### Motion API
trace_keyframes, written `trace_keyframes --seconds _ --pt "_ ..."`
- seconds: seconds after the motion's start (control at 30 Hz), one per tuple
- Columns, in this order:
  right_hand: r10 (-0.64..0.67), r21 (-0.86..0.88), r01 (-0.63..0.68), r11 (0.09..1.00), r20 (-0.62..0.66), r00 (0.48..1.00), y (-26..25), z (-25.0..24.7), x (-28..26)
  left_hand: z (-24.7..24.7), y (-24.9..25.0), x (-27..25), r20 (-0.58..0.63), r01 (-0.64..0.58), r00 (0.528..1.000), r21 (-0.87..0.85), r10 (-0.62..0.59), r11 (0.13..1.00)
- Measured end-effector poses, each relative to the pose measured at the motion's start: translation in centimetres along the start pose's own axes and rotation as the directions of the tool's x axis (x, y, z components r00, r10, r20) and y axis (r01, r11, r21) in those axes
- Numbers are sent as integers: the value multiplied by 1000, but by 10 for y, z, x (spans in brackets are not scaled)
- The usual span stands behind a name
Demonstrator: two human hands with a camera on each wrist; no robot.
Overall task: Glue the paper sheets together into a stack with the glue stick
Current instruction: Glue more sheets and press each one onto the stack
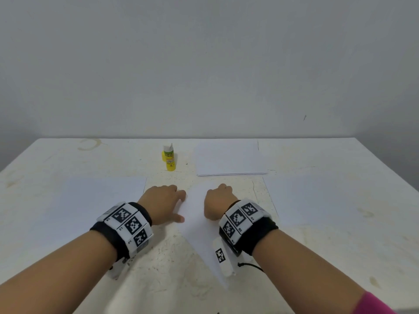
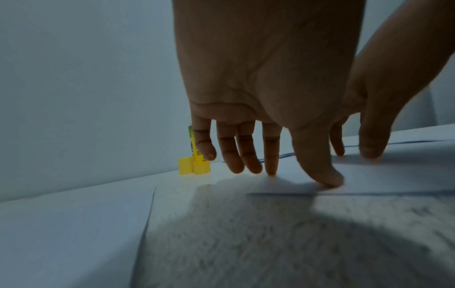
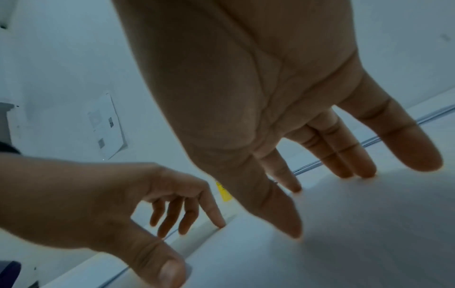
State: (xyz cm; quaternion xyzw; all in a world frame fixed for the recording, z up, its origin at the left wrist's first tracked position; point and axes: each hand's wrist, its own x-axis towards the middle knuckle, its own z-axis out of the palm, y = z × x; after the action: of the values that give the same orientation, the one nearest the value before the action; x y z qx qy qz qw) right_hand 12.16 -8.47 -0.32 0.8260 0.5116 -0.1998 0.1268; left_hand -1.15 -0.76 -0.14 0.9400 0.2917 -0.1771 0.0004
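A single white sheet (image 1: 195,225) lies skewed on the table's middle. My left hand (image 1: 179,206) rests on its left edge, thumb and index tip touching the paper (image 2: 369,179). My right hand (image 1: 215,200) presses straight fingertips (image 3: 364,171) on the same sheet (image 3: 320,253), further right. Neither hand holds anything. The yellow glue stick (image 1: 169,158) stands capped and upright beyond my left hand (image 2: 300,175), apart from it. A thin stack of white paper (image 1: 229,159) lies behind my right hand (image 3: 295,210).
Another loose sheet (image 1: 90,200) lies flat to the left, and one more (image 1: 328,200) to the right. The white table (image 1: 172,257) is stained and speckled, and it ends at a plain wall (image 1: 204,75) behind.
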Motion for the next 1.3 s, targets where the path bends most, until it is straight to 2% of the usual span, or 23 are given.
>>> trace_keyframes --seconds 0.1,0.17,0.27,0.33,0.5,0.67,0.77,0.87,0.97,1.03,1.07,1.17,1.3 --pt "-21 28 20 999 30 999 -14 6 -1 1 -1 0 -35 -43 998 33 44 999" --pt "-108 80 104 991 52 993 -21 9 -2 6 -1 4 -11 -68 998 14 68 998" --pt "-263 127 252 959 83 961 -27 9 0 11 1 8 208 7 978 -54 5 999" --pt "-298 93 288 953 121 947 -24 9 3 14 0 9 279 45 960 -73 -23 996" --pt "-280 72 271 960 174 944 12 5 0 16 -3 8 317 42 948 -76 -16 996" --pt "-170 107 152 983 188 967 73 5 -2 17 -5 10 322 31 947 -68 -7 997" --pt "-126 105 108 989 173 977 93 4 -8 16 -5 8 324 19 946 -43 -4 999" --pt "-82 102 75 992 61 995 89 0 -10 5 -10 10 294 -1 956 30 -8 1000" --pt "-3 -26 1 1000 -56 998 75 -3 -15 -13 -6 12 134 38 990 99 -51 994" --pt "11 -82 -17 997 -66 998 67 -5 -16 -17 3 12 22 15 1000 150 -19 989" --pt "8 -68 -12 998 -59 998 62 -5 -15 -15 7 13 -10 -22 1000 97 23 995" --pt "7 -5 -7 1000 -59 998 49 -5 -11 -8 21 18 18 -154 987 -115 157 981" --pt "15 31 -13 999 -43 999 26 0 -9 -9 31 21 -27 -149 989 -67 147 987"
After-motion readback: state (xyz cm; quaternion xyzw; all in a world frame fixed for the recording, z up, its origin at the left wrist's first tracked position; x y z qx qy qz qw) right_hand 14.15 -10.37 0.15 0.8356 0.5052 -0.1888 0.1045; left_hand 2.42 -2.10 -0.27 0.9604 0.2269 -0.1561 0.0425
